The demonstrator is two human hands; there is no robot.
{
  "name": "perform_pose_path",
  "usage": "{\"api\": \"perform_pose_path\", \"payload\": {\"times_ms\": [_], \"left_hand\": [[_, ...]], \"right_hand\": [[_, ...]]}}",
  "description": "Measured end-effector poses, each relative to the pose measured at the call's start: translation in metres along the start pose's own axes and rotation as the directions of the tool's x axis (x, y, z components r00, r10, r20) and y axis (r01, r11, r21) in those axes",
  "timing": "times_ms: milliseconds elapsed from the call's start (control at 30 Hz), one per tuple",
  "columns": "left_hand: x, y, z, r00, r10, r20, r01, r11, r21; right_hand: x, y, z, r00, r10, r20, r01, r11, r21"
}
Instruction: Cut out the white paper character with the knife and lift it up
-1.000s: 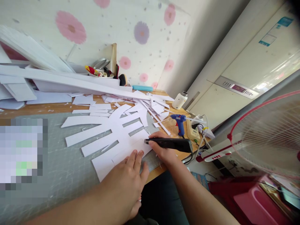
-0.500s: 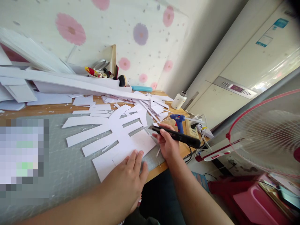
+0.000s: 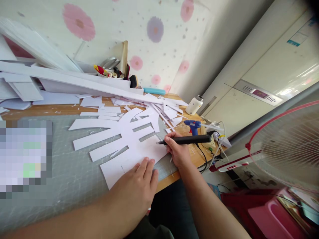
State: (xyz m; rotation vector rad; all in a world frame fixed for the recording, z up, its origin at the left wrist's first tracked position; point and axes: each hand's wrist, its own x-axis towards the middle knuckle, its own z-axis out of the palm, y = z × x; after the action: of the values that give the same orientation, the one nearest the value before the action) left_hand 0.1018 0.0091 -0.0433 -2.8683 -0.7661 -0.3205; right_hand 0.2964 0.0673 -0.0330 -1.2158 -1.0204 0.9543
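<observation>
A white foam sheet (image 3: 129, 146) with long slots cut in it lies on the grey cutting mat (image 3: 62, 179). My left hand (image 3: 138, 184) rests flat on the sheet's near corner, fingers stretched out. My right hand (image 3: 176, 151) is wrapped round a black corded cutting tool (image 3: 186, 140), held level with its tip at the sheet's right edge.
White offcuts (image 3: 164, 113) litter the wooden table behind the sheet. A blue glue gun (image 3: 191, 126), a power strip and a white jar (image 3: 194, 105) stand at the right end. Long white boards (image 3: 62, 83) are stacked at the back. A fan (image 3: 286, 146) stands to the right.
My right hand lifted the black tool off the sheet's near edge, swung it up and back, and now holds it level at the sheet's right edge. The left hand stayed put.
</observation>
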Motion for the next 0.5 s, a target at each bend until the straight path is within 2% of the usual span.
{"api": "perform_pose_path", "payload": {"times_ms": [167, 400, 500], "left_hand": [[-0.0007, -0.0004, 0.0021, 0.998, 0.013, -0.055, -0.013, 1.000, 0.017], [0.0022, -0.0026, -0.0028, 0.998, 0.021, 0.063, -0.019, 0.999, -0.041], [0.0027, -0.0021, -0.0035, 0.997, 0.019, 0.069, -0.014, 0.998, -0.065]], "right_hand": [[0.0045, -0.0017, 0.0033, 0.998, 0.017, -0.057, -0.020, 0.998, -0.059], [0.0101, -0.0037, 0.0082, 0.998, 0.044, -0.049, -0.051, 0.989, -0.139], [0.0095, -0.0050, 0.0101, 0.997, 0.049, -0.057, -0.056, 0.991, -0.125]]}}
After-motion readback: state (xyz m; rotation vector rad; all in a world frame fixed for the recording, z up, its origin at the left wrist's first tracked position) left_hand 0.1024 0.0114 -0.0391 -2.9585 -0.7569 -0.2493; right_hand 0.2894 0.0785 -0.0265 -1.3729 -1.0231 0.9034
